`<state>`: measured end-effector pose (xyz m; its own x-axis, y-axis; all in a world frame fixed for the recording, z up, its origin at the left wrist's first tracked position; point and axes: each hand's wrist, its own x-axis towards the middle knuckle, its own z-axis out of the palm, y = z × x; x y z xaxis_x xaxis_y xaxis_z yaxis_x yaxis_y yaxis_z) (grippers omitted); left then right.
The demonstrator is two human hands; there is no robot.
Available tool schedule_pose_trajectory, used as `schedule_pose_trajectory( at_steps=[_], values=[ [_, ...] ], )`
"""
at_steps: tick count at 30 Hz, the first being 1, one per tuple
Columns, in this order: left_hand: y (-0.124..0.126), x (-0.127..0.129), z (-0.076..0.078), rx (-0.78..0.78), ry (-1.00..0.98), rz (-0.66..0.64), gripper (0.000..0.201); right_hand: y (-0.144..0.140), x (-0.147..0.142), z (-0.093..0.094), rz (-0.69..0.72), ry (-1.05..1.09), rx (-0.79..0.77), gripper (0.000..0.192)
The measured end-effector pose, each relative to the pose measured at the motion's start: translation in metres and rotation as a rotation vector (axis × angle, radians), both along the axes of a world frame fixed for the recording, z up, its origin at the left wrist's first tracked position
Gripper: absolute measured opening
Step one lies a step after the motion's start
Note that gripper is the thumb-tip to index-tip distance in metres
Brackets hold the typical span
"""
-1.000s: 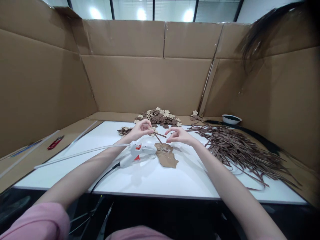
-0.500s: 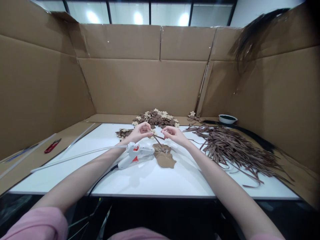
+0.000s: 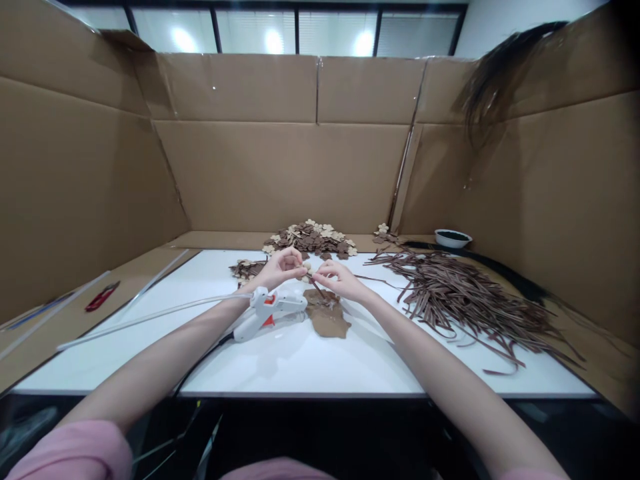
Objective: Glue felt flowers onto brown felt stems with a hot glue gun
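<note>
Right, both hands are meeting above the white table [image 3: 320, 363]. The left hand [image 3: 280, 267] is curled nearly closed, pinching a thin brown stick [image 3: 315, 285] near its upper end, a pale flower piece [image 3: 306, 266] at its fingertips. The right hand [image 3: 337, 279] is half closed, fingertips on that stick. Its long axis runs from about 11 o'clock down to 5 o'clock, lower end pointing at the brown cut-out [image 3: 327, 317] beneath. A white glue gun [image 3: 270, 310] lies at 7 o'clock of the hands, nozzle toward 3 o'clock. Brown strips [image 3: 465, 293] are heaped at 3 o'clock.
</note>
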<state>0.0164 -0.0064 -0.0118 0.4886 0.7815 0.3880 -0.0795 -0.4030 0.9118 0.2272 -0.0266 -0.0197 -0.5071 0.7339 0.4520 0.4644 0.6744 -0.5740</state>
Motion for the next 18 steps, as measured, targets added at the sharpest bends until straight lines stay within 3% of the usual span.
schedule_pose_trajectory(
  at_steps=[8,18],
  values=[
    [-0.0044,0.0011,0.0021,-0.003,0.003,0.025,0.04,0.0012,0.0,-0.0033,0.029,0.013,-0.064,0.03],
    [-0.0039,0.0004,0.0028,-0.021,0.01,0.005,0.04,0.0056,0.0071,-0.0006,0.064,0.036,-0.096,0.033]
  ],
)
